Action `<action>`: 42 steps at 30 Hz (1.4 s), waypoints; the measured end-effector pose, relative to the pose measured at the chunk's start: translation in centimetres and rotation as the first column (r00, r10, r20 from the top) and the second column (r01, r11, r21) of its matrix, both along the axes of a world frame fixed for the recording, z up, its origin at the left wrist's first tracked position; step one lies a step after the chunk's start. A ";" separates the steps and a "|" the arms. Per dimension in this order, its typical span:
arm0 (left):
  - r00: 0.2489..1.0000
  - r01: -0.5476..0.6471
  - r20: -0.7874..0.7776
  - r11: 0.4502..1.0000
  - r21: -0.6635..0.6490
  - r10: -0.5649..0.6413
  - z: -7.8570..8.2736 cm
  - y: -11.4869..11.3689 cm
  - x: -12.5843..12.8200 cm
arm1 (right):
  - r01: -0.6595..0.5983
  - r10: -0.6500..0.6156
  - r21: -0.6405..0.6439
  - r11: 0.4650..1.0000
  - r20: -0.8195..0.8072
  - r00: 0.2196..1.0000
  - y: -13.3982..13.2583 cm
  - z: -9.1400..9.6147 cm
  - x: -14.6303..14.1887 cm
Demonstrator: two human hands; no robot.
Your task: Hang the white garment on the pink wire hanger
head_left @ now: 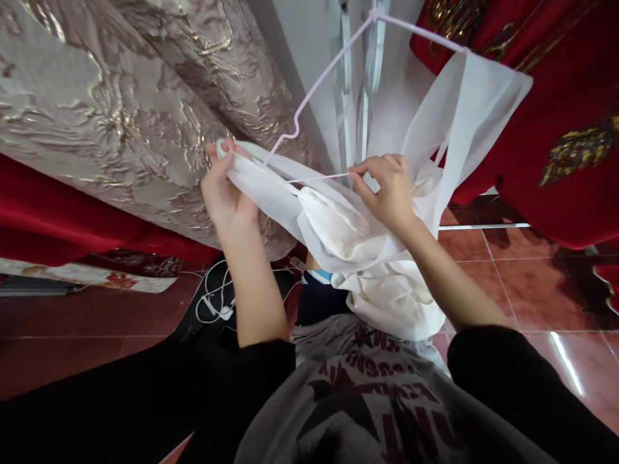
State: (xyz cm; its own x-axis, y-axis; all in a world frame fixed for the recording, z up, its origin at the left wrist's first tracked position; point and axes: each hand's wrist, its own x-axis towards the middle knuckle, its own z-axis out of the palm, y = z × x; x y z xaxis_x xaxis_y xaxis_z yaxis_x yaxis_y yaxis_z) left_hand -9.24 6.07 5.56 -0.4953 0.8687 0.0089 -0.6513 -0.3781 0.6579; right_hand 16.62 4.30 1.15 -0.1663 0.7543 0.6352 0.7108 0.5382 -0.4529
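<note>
A sheer white garment (476, 109) is draped on a thin pink hanger (333, 61) in front of me. Its right shoulder sits over the hanger's arm, and its thicker cream cloth (396, 299) bunches down near my lap. At the left end of the hanger, my left hand (232, 187) grips the garment's sheer edge between thumb and fingers. Closer to the middle, my right hand (387, 190) pinches a thin pale pink rod that looks like the hanger's lower bar. Part of that bar is hidden inside the fabric.
Shiny embossed pinkish cloth (145, 116) hangs at the left. Red cloth with gold decoration (556, 129) hangs at the right. Metal uprights (370, 77) stand behind the hanger. A white cable (210, 299) lies on a black surface at lower left, above the red tiled floor (527, 283).
</note>
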 end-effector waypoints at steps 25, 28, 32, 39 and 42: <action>0.986 0.166 -0.040 0.943 0.288 -0.161 -2.6 -4.1 9.3 | 0.074 -0.233 -0.279 0.957 -0.592 0.772 -5.1 0.3 7.7; 0.988 0.156 -0.045 0.951 0.266 -0.149 -2.5 -4.3 9.4 | 0.227 -0.327 -0.240 0.944 -0.580 0.746 -5.0 -0.4 6.0; 0.988 0.157 -0.056 0.953 0.258 -0.147 -2.3 -4.3 9.1 | 0.309 -0.326 -0.126 0.943 -0.554 0.766 -4.8 0.3 4.9; 0.991 0.121 -0.080 0.956 0.267 -0.103 -2.4 -4.1 9.0 | 0.107 -0.249 -0.291 0.951 -0.512 0.822 -6.1 3.1 5.5; 0.994 0.090 -0.075 0.965 0.245 -0.073 -2.2 -3.7 8.9 | 0.042 -0.212 -0.313 0.949 -0.533 0.819 -6.1 6.2 5.8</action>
State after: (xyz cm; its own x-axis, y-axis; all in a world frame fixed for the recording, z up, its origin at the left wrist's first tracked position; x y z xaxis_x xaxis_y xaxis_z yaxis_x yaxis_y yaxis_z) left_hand -0.38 2.34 3.37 -0.4142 0.8728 0.2583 -0.6456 -0.4818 0.5925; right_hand 22.37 -1.82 7.32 0.2586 0.8994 0.3523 0.3459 0.2544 -0.9032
